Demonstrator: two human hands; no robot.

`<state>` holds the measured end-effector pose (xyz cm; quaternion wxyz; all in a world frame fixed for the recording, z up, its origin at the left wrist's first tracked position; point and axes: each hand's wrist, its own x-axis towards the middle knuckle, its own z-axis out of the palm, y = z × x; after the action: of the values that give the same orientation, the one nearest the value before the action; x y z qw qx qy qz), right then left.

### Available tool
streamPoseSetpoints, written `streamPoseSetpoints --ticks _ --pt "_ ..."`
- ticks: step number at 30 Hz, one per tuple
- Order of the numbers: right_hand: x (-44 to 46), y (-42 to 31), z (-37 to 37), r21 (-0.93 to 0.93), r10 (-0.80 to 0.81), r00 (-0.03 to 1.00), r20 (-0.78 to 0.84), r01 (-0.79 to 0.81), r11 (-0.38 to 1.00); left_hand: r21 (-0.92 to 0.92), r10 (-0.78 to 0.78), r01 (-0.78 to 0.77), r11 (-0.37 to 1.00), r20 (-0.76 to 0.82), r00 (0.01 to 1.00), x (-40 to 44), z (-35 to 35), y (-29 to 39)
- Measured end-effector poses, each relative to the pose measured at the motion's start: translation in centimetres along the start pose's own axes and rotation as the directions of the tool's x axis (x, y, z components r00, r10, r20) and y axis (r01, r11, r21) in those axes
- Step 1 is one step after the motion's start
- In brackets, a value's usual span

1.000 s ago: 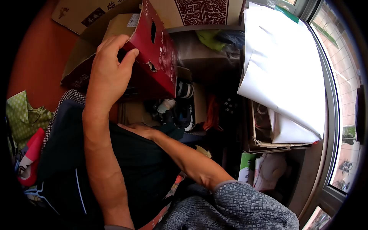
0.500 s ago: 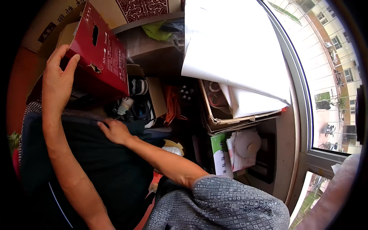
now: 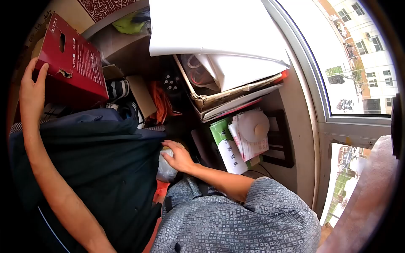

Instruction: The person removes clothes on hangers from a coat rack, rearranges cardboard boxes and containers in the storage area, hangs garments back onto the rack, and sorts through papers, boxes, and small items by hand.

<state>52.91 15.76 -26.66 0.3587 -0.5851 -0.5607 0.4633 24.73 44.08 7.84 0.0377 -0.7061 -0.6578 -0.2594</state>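
At the far left, my left hand (image 3: 33, 90) grips the lower edge of a dark red cardboard box (image 3: 78, 57), which has a hand slot and a torn hole. My right hand (image 3: 179, 157) is open, with its fingers slightly bent, at the top of a whitish plastic-wrapped bundle (image 3: 166, 168). Whether it presses on the bundle cannot be made out. Dark green-black cloth (image 3: 97, 168) spreads below the box and between my arms. Behind the cloth, dark shoes with white stripes (image 3: 119, 89) sit partly hidden by an open cardboard flap (image 3: 141, 97).
White sheets (image 3: 219, 29) lie over an open cardboard box (image 3: 202, 101) at centre right. Below it stand a green-and-white packet (image 3: 228, 145) and a round pale disc (image 3: 253, 125). An orange bag (image 3: 160, 101) lies behind. A window frame (image 3: 310, 92) borders the right.
My right hand has left the dark cloth and moved right to the plastic-wrapped bundle. The cloth now covers more of the shoes. My left hand stays on the red box; the view has shifted right.
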Motion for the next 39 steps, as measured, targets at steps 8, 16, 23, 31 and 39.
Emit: streamPoseSetpoints --ticks 8,16,23,31,39 --pt "-13.2 14.1 -15.0 0.665 0.84 0.309 -0.445 -0.514 0.542 -0.002 0.112 -0.112 0.994 0.004 0.994 2.7 1.1 -5.0" --pt "-12.2 20.5 -23.3 0.571 0.621 0.063 -0.781 -0.328 0.752 0.038 0.125 -0.124 0.992 -0.021 0.992 3.8 1.8 -7.1" --pt "-11.4 22.3 -26.5 0.649 0.691 -0.013 -0.723 -0.353 0.674 0.163 0.19 -0.182 0.97 -0.037 0.981 2.6 1.0 -4.1" --pt "-14.1 18.4 -32.3 0.148 0.672 0.337 -0.66 -0.818 0.556 0.095 0.216 -0.211 0.973 -0.044 0.975 1.8 0.9 -2.6" --pt "-14.1 20.3 -34.0 0.108 0.796 0.49 -0.355 -0.825 0.555 0.115 0.159 -0.156 0.981 -0.013 0.987 2.5 1.0 -3.5"
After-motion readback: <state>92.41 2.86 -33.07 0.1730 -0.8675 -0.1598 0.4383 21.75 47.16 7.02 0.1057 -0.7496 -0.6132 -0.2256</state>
